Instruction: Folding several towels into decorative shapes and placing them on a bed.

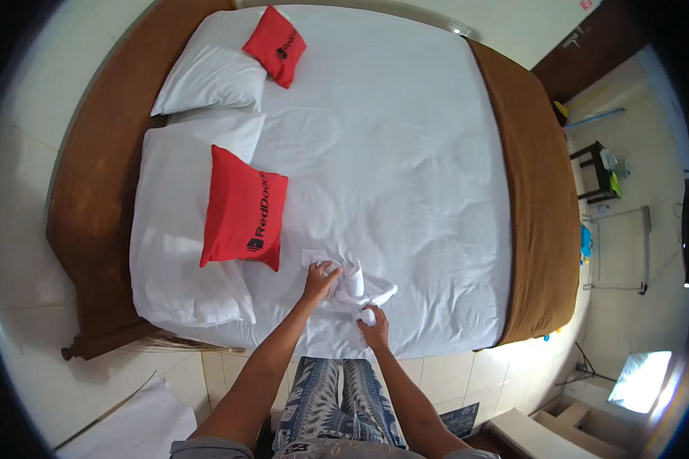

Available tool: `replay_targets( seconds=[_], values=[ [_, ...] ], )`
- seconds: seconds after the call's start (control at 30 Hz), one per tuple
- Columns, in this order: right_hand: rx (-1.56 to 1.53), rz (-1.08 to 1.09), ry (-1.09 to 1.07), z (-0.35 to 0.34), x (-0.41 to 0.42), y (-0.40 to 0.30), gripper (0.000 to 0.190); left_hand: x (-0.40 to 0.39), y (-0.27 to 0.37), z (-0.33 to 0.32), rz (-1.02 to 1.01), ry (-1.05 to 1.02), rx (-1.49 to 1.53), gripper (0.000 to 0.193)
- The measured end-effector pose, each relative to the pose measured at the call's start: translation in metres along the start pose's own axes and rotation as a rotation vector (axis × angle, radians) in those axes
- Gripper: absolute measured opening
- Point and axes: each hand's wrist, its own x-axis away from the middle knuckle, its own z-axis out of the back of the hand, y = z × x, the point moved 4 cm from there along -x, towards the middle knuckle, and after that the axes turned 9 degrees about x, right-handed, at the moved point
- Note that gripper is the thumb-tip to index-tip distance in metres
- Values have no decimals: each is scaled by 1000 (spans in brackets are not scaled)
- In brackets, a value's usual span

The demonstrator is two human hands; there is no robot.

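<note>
A white cloth [353, 284], bunched and twisted, lies on the white bed sheet [390, 160] near the bed's front edge. My left hand [320, 282] grips its left side, fingers and thumb around the fabric. Lower and to the right, my right hand [375, 330] is closed around a rolled end of the same cloth. The cloth's full shape is hidden in its folds. Left of my hands, a red cushion [244, 209] bearing black writing leans on a white pillow [178, 281]. Farther back, a second red cushion [275, 46] rests against another white pillow [215, 80].
A brown bed runner [537, 201] covers the foot end; a wooden headboard [100, 189] borders the left. Straw bristles [184, 344] stick out by the bed's near left corner. To the right stand a dark stool [597, 172] and a metal rack [620, 249].
</note>
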Motion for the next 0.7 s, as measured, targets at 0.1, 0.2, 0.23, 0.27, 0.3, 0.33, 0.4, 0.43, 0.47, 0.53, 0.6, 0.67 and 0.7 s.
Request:
replay_targets(
  seconds=[0.1, 0.2, 0.23, 0.27, 0.3, 0.33, 0.4, 0.43, 0.47, 0.53, 0.6, 0.67, 0.7],
  values=[
    [54, 5, 63, 17, 22, 3, 42, 6, 0, -36, 85, -178, -107, 102],
    [71, 35, 78, 34, 35, 1, 43, 22, 4, -63, 7, -257, -270, 117],
    [86, 26, 58, 39, 39, 1, 43, 30, 5, -69, -40, -203, -345, 117],
    [103, 20, 30, 44, 42, 2, 43, 36, 4, -75, -56, -165, -432, 116],
    [155, 10, 15, 50, 46, 4, 47, 40, 3, -79, -102, -120, -498, 106],
    [170, -12, 21, 55, 48, 9, 48, 38, 2, -85, -114, -127, -537, 99],
    [221, -43, 37, 64, 58, 22, 52, 41, -7, -100, -68, -205, -688, 85],
    [275, -45, 51, 66, 62, 30, 55, 41, -11, -106, -29, -252, -483, 63],
    [274, -85, 61, 68, 66, 41, 54, 45, -11, -112, -69, -254, -471, 59],
    [261, -142, 86, 72, 72, 65, 54, 57, -12, -121, -54, -269, -475, 51],
    [144, -131, 163, 78, 71, 85, 60, 74, -7, -122, -105, -232, -453, 46],
    [12, -187, 208, 87, 73, 101, 64, 97, -10, -121, 134, -242, -148, 45],
    [-318, -329, 52, 85, 75, 110, 68, 111, -11, -130, 314, -342, 37, 37]
  ],
)
